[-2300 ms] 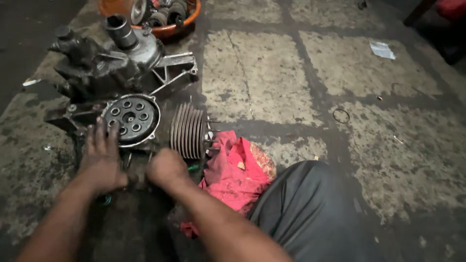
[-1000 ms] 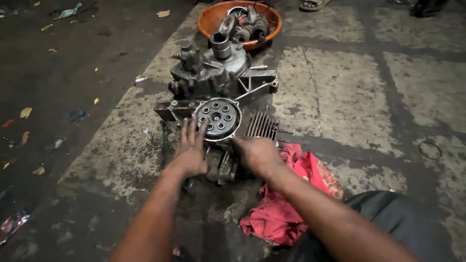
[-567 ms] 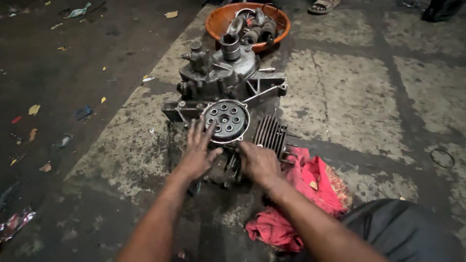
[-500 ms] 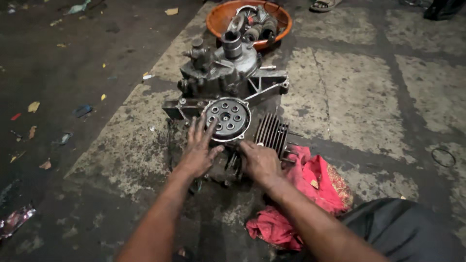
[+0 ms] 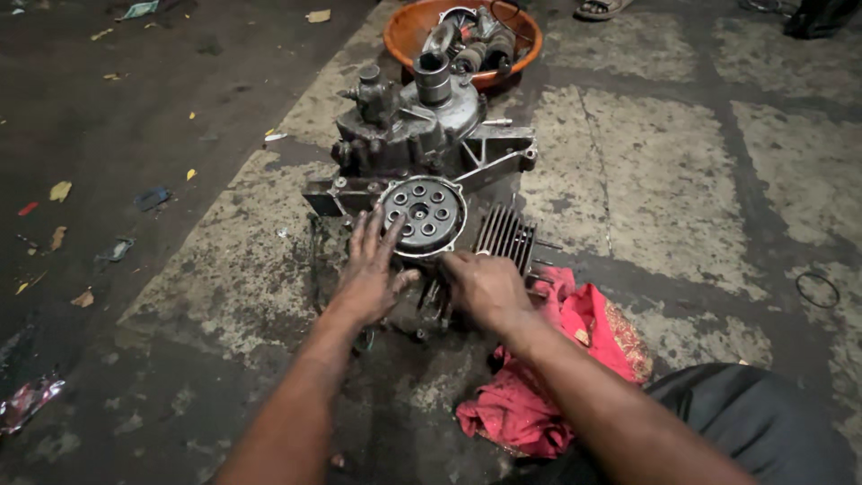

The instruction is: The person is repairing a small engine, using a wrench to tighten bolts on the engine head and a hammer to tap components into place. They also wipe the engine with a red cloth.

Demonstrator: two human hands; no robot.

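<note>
- The greasy grey metal engine block (image 5: pixel 422 148) lies on the stained concrete floor (image 5: pixel 682 180), just below an orange plastic bowl of parts (image 5: pixel 409 31).
- The left hand (image 5: pixel 370 274) lies flat, fingers spread, touching the round perforated metal clutch plate (image 5: pixel 420 216).
- The right hand (image 5: pixel 485 286) curls beside the black finned cylinder (image 5: pixel 507 235); whether it grips anything cannot be told.
- A crumpled red rag (image 5: pixel 561 359) lies under the right forearm.

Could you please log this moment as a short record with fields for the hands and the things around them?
Setting: stained concrete floor
Left hand: flat on the engine block, fingers touching the round clutch plate
Right hand: resting below the clutch plate, beside the finned cylinder
Nearby: red rag; orange bowl of parts behind the engine; rubber ring far right
</note>
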